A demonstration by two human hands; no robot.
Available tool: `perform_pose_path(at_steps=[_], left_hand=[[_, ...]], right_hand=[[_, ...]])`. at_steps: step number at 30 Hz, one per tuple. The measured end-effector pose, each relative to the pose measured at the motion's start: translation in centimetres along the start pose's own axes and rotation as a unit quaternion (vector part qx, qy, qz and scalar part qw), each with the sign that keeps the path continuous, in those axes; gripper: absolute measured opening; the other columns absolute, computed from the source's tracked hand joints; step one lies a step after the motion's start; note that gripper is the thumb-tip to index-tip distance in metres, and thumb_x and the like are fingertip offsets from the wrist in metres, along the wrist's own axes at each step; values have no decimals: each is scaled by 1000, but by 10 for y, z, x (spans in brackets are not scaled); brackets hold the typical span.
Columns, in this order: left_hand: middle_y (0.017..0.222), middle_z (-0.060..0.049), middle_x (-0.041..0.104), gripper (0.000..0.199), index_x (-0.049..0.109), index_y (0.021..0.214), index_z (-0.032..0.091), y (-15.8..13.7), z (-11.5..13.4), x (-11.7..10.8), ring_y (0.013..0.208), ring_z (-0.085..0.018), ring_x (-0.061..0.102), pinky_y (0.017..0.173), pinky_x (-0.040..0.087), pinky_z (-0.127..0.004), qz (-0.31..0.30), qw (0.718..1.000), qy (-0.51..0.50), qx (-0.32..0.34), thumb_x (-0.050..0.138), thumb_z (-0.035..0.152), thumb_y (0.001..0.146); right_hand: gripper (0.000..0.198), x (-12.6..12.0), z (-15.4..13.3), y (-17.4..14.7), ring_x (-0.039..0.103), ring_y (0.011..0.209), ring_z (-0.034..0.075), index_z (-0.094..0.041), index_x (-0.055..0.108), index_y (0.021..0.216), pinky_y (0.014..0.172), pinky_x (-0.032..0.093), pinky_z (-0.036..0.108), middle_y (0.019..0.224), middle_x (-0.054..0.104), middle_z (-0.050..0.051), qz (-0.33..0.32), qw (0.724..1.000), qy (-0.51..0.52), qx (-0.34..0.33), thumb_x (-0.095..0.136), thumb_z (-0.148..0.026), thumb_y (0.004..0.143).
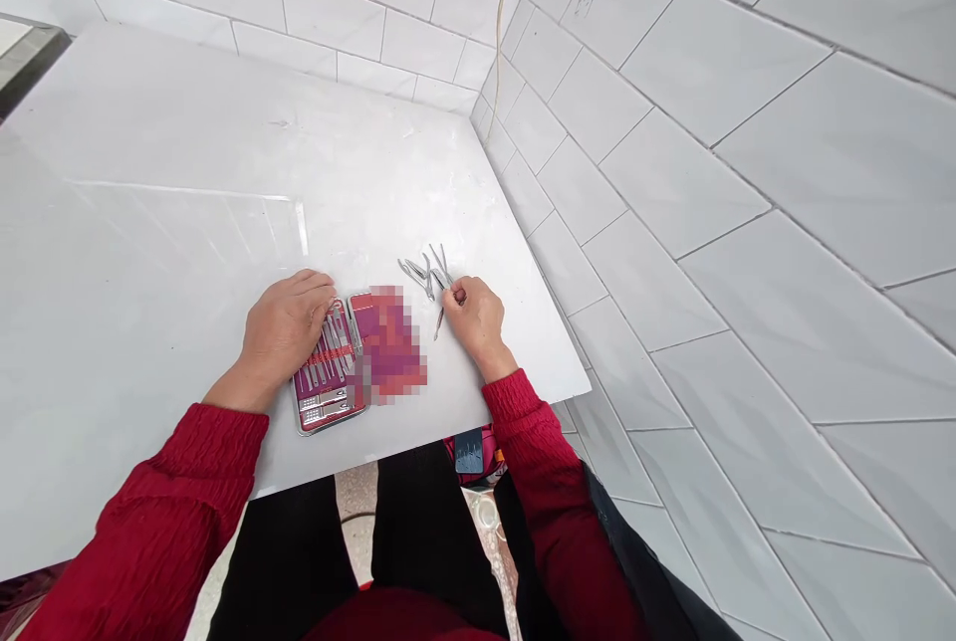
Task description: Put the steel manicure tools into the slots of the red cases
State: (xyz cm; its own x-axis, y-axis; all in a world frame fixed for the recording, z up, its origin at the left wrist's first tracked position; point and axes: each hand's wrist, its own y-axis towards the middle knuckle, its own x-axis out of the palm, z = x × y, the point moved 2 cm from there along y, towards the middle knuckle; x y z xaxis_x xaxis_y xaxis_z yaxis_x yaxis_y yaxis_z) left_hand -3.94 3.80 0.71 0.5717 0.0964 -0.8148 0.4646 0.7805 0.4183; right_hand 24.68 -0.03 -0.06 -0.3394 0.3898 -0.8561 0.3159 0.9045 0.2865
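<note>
An unfolded manicure set case [305,414] lies on the white table, its left half holding several slim metal tools under a red strap and nail clippers [324,406] at the bottom. My left hand [290,318] is closed on the upper left edge of this half, with the thumb partly hidden. Over to the right, my right hand [474,318] pinches a small metal manicure tool [438,324] between thumb and forefinger; its exact kind is unclear. Several silver nippers or scissors [422,273] lie on the table just beyond those fingertips. Pixel blur covers most of the case's right half [392,342].
The white table [186,143] meets tiled walls [418,34] at the back and along the right. A thin cable [502,14] hangs in the corner. Below the front edge, a dark phone-like object [469,452] rests on a pink item beside my legs.
</note>
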Motion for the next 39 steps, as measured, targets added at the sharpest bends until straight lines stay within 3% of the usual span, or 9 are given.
perform_pose_path(at_steps=[9,15,23,27,31,39], left_hand=[[117,-6,73,36,69,87,22,-2,10,2,107,-27,67,94,53,-44,-25,999,23,-11,38,31,102],[113,-7,74,34,69,86,21,-3,11,-1,103,-27,68,89,54,-44,-14,999,35,-16,40,30,101],[109,-5,75,30,66,79,21,-4,18,-7,101,-25,69,83,53,-41,1,999,44,-19,44,27,98],[108,-6,75,31,68,78,21,-7,16,-7,100,-25,70,79,54,-40,17,998,53,-26,46,27,98],[105,-6,76,34,71,78,22,-8,15,-5,101,-25,70,79,54,-40,29,998,55,-18,45,27,99],[105,-7,76,36,72,79,21,-7,14,-4,101,-26,70,76,54,-40,28,998,42,-28,44,29,100]], right_hand=[[10,7,9,1,58,81,18,-22,63,95,69,40,31,94,65,4,32,999,20,-30,56,-29,95],[16,4,5,-5,58,98,21,-20,66,107,72,42,31,108,63,8,52,996,30,-73,54,-23,97],[15,5,-19,3,58,92,21,-22,70,97,66,35,32,98,66,5,4,991,-6,-133,62,-34,99],[13,11,-29,11,57,87,21,-21,69,88,62,29,31,92,66,5,-20,991,-35,-127,61,-26,96],[20,16,-31,9,54,80,19,-20,68,80,61,26,31,86,65,5,-19,991,-36,-125,56,-20,96],[16,11,-20,4,57,85,19,-21,65,83,64,31,31,90,67,5,23,992,2,-120,57,-22,97]])
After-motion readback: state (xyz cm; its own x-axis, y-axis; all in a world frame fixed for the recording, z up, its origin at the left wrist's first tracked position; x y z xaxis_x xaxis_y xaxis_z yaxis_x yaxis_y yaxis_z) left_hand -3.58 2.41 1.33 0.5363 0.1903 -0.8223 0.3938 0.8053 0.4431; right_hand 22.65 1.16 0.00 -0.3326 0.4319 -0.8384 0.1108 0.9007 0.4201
